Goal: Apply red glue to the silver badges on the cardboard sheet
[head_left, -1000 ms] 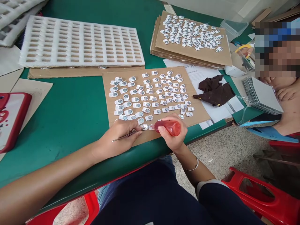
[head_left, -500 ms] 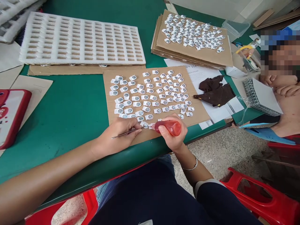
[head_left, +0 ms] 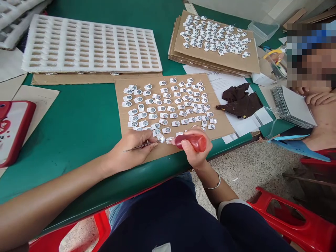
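My left hand (head_left: 135,145) is closed around thin metal tweezers (head_left: 136,147), its fingertips at the edge of a small round silver piece on a white tab (head_left: 161,139). In my right hand (head_left: 198,148) is a red squeeze bottle (head_left: 193,142), tilted so that its narrow tip points left towards that piece. Whether the tip touches it, I cannot tell. Both hands are at the near edge of a brown cardboard sheet (head_left: 223,126), where many similar round pieces on white tabs lie in loose rows.
A white foam tray (head_left: 91,45) with slots lies at the back left, a red-cased phone (head_left: 18,133) at the left. Stacked cardboard (head_left: 215,56) bears more pieces at the back right. Dark brown cloth (head_left: 241,101) lies on papers. Another person's hand (head_left: 320,98) is at the far right.
My right hand has moved slightly right with the red bottle, drawing its tip back a little from the piece. My left hand with the tweezers is nearly where it was.
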A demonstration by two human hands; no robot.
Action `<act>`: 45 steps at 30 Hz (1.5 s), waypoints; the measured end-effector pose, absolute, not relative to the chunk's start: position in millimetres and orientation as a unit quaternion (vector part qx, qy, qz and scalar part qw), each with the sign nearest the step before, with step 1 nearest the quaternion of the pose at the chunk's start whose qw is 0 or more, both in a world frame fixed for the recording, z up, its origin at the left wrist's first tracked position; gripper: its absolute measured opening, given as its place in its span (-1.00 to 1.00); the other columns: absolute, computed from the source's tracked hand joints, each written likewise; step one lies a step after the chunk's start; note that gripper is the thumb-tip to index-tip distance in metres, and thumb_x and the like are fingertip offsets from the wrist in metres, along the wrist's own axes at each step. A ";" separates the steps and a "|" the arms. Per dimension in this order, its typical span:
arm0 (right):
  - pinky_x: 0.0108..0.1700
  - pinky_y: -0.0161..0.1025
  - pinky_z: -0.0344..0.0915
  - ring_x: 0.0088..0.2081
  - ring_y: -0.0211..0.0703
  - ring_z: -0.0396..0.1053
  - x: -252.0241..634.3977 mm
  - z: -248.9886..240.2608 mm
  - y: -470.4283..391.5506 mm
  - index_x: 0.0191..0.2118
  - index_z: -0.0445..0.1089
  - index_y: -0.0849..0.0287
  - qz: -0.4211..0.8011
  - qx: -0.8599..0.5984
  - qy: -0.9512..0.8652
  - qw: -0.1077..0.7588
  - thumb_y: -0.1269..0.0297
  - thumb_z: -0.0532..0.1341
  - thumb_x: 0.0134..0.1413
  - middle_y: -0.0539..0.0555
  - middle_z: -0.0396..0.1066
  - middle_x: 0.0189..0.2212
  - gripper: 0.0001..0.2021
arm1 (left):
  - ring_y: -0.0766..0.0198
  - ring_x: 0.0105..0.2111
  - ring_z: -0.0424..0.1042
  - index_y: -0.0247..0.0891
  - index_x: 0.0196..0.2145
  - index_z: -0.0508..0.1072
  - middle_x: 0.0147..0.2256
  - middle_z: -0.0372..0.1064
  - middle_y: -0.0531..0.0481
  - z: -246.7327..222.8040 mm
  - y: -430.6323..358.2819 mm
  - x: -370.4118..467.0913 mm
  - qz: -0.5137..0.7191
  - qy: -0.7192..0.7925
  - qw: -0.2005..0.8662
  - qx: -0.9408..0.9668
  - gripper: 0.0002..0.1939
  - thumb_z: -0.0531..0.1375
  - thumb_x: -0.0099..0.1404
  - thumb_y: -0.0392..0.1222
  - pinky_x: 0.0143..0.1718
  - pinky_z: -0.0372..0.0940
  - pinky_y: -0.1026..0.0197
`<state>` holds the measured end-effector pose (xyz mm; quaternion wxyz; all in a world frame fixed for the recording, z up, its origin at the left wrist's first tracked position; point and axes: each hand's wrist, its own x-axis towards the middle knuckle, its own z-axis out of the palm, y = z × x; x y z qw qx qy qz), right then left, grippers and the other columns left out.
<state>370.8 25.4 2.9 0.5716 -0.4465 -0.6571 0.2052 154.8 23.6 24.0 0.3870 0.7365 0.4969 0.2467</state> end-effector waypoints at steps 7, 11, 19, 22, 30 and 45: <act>-0.49 -0.21 0.32 -0.45 -0.23 0.31 376.7 -10.1 33.7 -0.32 0.28 0.13 0.282 -0.455 -0.459 0.709 0.10 0.07 0.07 0.04 0.22 -0.39 -0.79 | 0.37 -0.52 0.34 -0.26 -0.40 0.45 -0.47 0.44 0.04 22.3 33.5 151.4 0.262 0.528 0.341 0.732 -0.81 0.18 0.20 -0.08 -0.54 0.16 0.34; -0.55 -0.28 0.29 -0.48 -0.28 0.29 377.5 -9.2 36.5 -0.32 0.27 0.13 0.327 -0.439 -0.428 0.720 0.12 0.05 0.09 0.03 0.18 -0.38 -0.80 | 0.36 -0.50 0.35 -0.27 -0.39 0.44 -0.43 0.45 0.01 18.9 34.8 152.3 0.242 0.524 0.348 0.739 -0.84 0.17 0.19 -0.12 -0.53 0.17 0.33; -0.64 -0.34 0.26 -0.51 -0.26 0.30 377.1 -4.0 34.3 -0.31 0.24 0.13 0.331 -0.446 -0.441 0.705 0.11 0.00 0.10 0.03 0.17 -0.45 -0.79 | 0.34 -0.49 0.36 -0.27 -0.43 0.42 -0.46 0.42 0.02 30.9 28.2 156.0 0.195 0.533 0.390 0.725 -0.86 0.17 0.17 -0.15 -0.52 0.20 0.33; -0.69 -0.37 0.19 -0.52 -0.25 0.32 376.1 -3.9 34.1 -0.28 0.21 0.12 0.327 -0.453 -0.459 0.690 0.10 -0.05 0.12 0.03 0.16 -0.46 -0.77 | 0.34 -0.51 0.35 -0.28 -0.46 0.41 -0.48 0.42 0.03 36.1 26.9 156.4 0.202 0.533 0.401 0.717 -0.84 0.19 0.16 -0.13 -0.53 0.21 0.33; -0.73 -0.35 0.17 -0.61 -0.34 0.25 374.4 5.6 40.5 -0.26 0.21 0.12 0.381 -0.397 -0.466 0.693 0.06 0.04 0.07 0.00 0.17 -0.42 -0.76 | 0.35 -0.48 0.36 -0.25 -0.38 0.43 -0.44 0.43 0.04 26.5 23.6 158.6 0.245 0.518 0.367 0.733 -0.85 0.17 0.20 -0.11 -0.49 0.20 0.33; -0.50 -0.26 0.32 -0.48 -0.26 0.32 364.5 -2.8 40.8 -0.36 0.29 0.11 0.330 -0.409 -0.535 0.661 0.12 0.21 -0.03 -0.01 0.24 -0.42 -0.81 | 0.41 -0.49 0.34 -0.24 -0.36 0.41 -0.44 0.40 0.10 28.7 18.1 160.8 0.229 0.481 0.347 0.772 -0.89 0.12 0.25 -0.20 -0.51 0.15 0.36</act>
